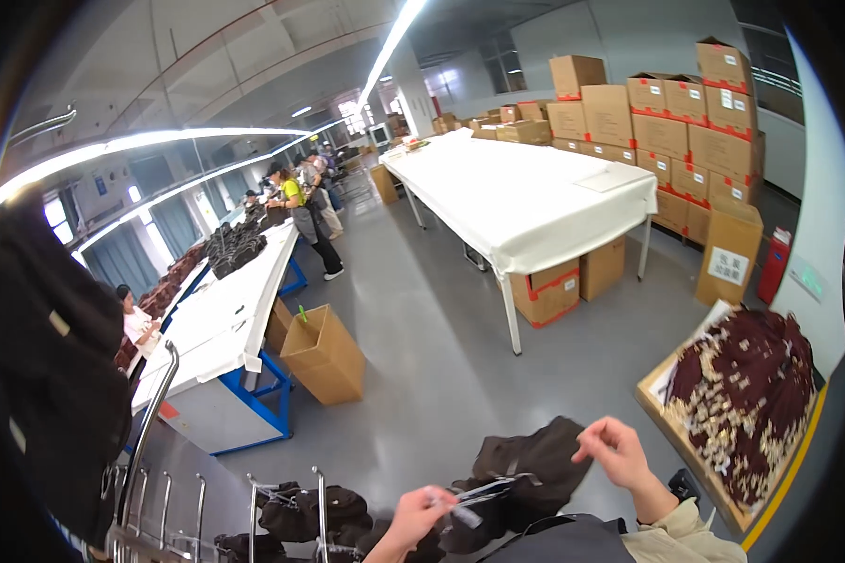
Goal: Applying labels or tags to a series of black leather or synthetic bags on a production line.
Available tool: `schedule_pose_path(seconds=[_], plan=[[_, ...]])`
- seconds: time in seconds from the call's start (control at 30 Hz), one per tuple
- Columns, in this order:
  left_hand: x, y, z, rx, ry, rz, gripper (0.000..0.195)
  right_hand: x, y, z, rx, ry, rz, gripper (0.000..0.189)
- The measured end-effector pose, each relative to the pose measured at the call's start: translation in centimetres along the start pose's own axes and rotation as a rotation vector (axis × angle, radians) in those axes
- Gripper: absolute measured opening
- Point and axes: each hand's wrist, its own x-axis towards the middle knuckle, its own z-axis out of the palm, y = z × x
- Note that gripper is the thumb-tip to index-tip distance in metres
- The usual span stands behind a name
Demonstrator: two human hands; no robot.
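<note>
My left hand is at the bottom middle, its fingers closed around a thin whitish strip or cord, blurred by motion. Under and beside it hangs a dark brown fabric item, which looks like a bag or folded garment. To its right is my right hand, raised, fingers curled, with the fingertips at the fabric's upper right edge. Whether they pinch the fabric is not clear. More dark fabric items hang on a metal rack with upright prongs, left of my left hand.
Dark garments hang close on the left. A cardboard box stands by a white-topped table. People work farther along it. Ahead is a large white-covered table. On the right, a shallow carton holds maroon pieces near stacked cartons.
</note>
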Motion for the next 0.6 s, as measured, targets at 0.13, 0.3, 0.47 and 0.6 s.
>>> schedule_pose_path(seconds=[0.13, 0.3, 0.47, 0.6], plan=[[5.8, -0.4, -3.8, -0.041, 0.255, 0.031, 0.027, 16.1, 4.1, 2.5, 0.129, -0.055, 0.041, 0.013], [13.9, -2.1, -6.5, -0.373, 0.759, -0.087, 0.022, 31.3, 7.3, 9.7, 0.068, -0.405, 0.199, 0.016], [23.1, -8.4, -14.3, -0.237, 0.918, -0.23, 0.031, 43.8, 12.1, 15.4, 0.128, -0.392, 0.261, 0.017], [26.4, -9.0, -21.4, -0.43, 1.029, -0.472, 0.036, 53.7, 16.4, 17.0, 0.126, -0.301, 0.279, 0.016]])
